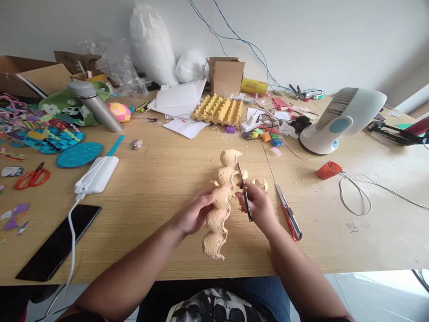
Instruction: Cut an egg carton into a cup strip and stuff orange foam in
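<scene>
A strip of egg carton, tan and bumpy with several rounded cups, lies lengthwise in front of me. My left hand grips its left side near the middle, thumb on top and the other fingers hidden beneath. On the strip's right side my right hand is closed on a pair of dark scissors. Their blades point away from me and meet the strip's right edge near the far end. Cut-off carton scraps lie just beyond my right hand.
Right of my right hand lies a red utility knife. A yellow egg tray, a white fan and an orange cup stand farther back. At left are a power bank, black phone, red-handled scissors and metal bottle.
</scene>
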A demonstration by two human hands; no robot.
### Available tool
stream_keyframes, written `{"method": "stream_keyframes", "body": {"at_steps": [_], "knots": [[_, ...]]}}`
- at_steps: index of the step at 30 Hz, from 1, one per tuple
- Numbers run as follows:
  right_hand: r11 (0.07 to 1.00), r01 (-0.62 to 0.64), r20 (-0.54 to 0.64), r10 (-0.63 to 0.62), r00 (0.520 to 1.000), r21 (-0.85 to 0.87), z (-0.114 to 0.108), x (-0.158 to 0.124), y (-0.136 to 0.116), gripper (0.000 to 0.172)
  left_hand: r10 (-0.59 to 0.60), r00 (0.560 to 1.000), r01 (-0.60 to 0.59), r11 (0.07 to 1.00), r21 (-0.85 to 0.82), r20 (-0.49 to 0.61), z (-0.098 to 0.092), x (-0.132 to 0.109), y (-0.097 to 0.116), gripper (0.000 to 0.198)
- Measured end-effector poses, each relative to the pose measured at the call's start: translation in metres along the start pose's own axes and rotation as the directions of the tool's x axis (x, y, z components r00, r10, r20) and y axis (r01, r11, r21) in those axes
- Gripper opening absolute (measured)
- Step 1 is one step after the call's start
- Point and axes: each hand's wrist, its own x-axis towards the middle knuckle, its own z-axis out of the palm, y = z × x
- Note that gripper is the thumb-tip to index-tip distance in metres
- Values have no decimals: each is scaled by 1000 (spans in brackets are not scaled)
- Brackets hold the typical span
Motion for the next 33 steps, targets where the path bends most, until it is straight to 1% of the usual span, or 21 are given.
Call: {"method": "stream_keyframes", "body": {"at_steps": [7,11,16,20,22,24,27,33], "knots": [[995,-71,25,69,997,71,3,0,-4,42,-9,1000,9,1000,-29,-16,0,1,-1,43],[990,-97,51,92,994,107,3,-1,-5,44,-35,999,35,998,-43,4,-1,1,-2,42],[986,-57,8,57,998,154,6,0,-2,45,-28,1000,28,999,-31,-6,1,2,1,42],[973,-59,76,44,996,224,9,2,1,47,-51,999,51,999,2,9,5,1,4,41],[971,-52,86,32,996,235,8,3,0,48,-61,998,61,998,7,12,6,1,6,40],[973,-33,73,17,997,228,7,4,-1,48,-62,998,62,998,1,7,6,1,6,40],[985,-5,54,-5,999,174,3,4,-4,44,-62,998,62,998,3,-7,7,1,7,40],[997,76,7,-76,997,-26,-1,3,-2,38,-62,998,62,998,2,-30,7,1,5,41]]}}
